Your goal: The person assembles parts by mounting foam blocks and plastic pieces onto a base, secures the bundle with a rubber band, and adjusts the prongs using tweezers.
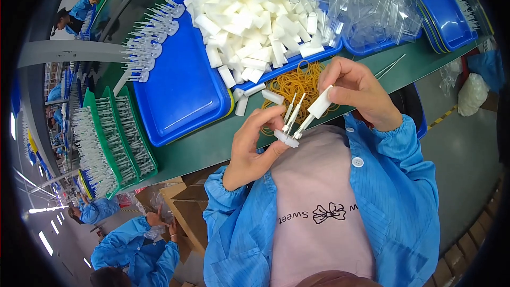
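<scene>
In front of my chest, my left hand (252, 149) is closed on a pronged plastic part (286, 138) with a round, whitish base. Its thin prongs point up and away from me. My right hand (364, 93) pinches the upper end of a white foam block (320, 104). The block's lower end meets one prong of the part, and that prong's tip is hidden. The other prongs stand bare. Just behind both hands lies a heap of yellow-brown rubber bands (304, 77). A few loose foam blocks (272, 96) rest on the bench beside it.
White foam blocks (249, 16) fill a tray at the back, with clear plastic sleeves (372, 5) to their right. A blue tray (180, 82) carries pronged parts (146, 48) along its left edge. Green racks (114, 133) stand left; tweezers (390, 66) lie right. Co-workers (138, 252) sit lower left.
</scene>
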The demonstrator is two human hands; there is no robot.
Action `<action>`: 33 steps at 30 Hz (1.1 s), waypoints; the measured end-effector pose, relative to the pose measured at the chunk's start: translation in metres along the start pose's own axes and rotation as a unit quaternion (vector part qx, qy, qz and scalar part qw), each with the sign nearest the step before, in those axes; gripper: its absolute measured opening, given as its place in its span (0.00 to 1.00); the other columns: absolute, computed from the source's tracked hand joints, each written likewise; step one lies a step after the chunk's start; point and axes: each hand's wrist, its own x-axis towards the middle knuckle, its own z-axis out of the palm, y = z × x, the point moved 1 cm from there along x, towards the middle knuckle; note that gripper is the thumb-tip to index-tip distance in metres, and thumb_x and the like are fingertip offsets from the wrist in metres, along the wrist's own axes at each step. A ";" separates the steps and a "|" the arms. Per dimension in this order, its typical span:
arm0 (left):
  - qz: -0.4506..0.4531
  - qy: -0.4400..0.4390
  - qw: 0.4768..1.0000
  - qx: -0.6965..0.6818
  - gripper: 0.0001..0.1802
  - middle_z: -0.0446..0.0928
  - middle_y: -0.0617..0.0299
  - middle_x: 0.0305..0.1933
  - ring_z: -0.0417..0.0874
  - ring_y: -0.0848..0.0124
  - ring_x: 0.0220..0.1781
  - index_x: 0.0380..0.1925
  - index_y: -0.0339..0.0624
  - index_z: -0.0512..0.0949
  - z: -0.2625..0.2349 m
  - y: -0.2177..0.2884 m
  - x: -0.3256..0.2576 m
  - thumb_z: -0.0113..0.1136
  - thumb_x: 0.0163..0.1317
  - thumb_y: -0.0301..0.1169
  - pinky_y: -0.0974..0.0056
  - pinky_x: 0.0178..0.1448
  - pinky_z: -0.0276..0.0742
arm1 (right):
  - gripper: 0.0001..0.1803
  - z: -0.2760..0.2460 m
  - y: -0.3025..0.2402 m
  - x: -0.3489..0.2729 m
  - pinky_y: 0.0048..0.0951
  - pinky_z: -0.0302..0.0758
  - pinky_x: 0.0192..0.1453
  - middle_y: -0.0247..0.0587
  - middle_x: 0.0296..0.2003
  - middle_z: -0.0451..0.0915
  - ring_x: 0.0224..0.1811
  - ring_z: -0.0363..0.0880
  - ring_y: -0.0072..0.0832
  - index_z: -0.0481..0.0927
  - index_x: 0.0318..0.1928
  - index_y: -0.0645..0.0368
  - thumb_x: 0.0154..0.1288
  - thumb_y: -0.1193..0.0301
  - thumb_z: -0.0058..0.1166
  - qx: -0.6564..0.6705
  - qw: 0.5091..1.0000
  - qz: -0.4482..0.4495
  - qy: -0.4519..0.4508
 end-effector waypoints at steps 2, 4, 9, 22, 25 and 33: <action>-0.016 0.012 0.999 -0.038 0.31 0.70 0.58 0.43 0.72 0.70 0.44 0.55 0.33 0.67 0.001 -0.001 0.001 0.68 0.51 0.23 0.64 0.54 0.69 | 0.08 0.002 -0.001 0.002 0.23 0.67 0.46 0.35 0.34 0.75 0.39 0.72 0.20 0.73 0.34 0.58 0.59 0.71 0.59 0.021 0.999 0.030 0.002; 0.003 0.030 0.999 -0.030 0.28 0.73 0.59 0.39 0.73 0.71 0.41 0.54 0.35 0.70 0.003 -0.003 0.003 0.67 0.51 0.22 0.66 0.49 0.70 | 0.07 0.006 0.000 0.002 0.24 0.67 0.46 0.35 0.34 0.75 0.39 0.72 0.21 0.73 0.34 0.59 0.59 0.72 0.59 -0.041 0.999 -0.004 -0.007; -0.004 0.070 0.997 -0.036 0.29 0.74 0.60 0.38 0.75 0.71 0.40 0.53 0.36 0.71 0.012 -0.001 0.007 0.68 0.48 0.19 0.67 0.48 0.72 | 0.06 0.025 0.009 -0.002 0.26 0.68 0.49 0.36 0.35 0.77 0.41 0.74 0.23 0.75 0.34 0.60 0.59 0.73 0.59 -0.086 0.995 -0.026 -0.033; -0.092 0.108 0.955 -0.259 0.14 0.69 0.59 0.43 0.79 0.69 0.47 0.41 0.32 0.74 0.016 -0.025 0.001 0.61 0.54 0.13 0.66 0.54 0.76 | 0.10 -0.022 -0.019 0.055 0.31 0.68 0.44 0.38 0.33 0.74 0.41 0.73 0.32 0.82 0.35 0.57 0.52 0.76 0.53 -0.725 0.640 -0.251 0.041; -0.099 0.122 0.952 -0.262 0.14 0.69 0.60 0.43 0.79 0.69 0.46 0.41 0.33 0.74 0.015 -0.027 0.002 0.61 0.54 0.14 0.66 0.53 0.76 | 0.09 -0.034 -0.011 0.072 0.29 0.65 0.44 0.37 0.33 0.72 0.41 0.72 0.30 0.82 0.32 0.55 0.48 0.75 0.52 -0.784 0.548 -0.291 -0.004; -0.063 0.158 0.934 -0.314 0.13 0.69 0.60 0.44 0.77 0.71 0.45 0.40 0.33 0.75 0.006 -0.018 0.005 0.62 0.54 0.16 0.68 0.51 0.75 | 0.08 -0.033 -0.019 0.072 0.32 0.66 0.49 0.37 0.35 0.73 0.42 0.72 0.33 0.80 0.32 0.55 0.48 0.73 0.57 -0.772 0.566 -0.289 -0.031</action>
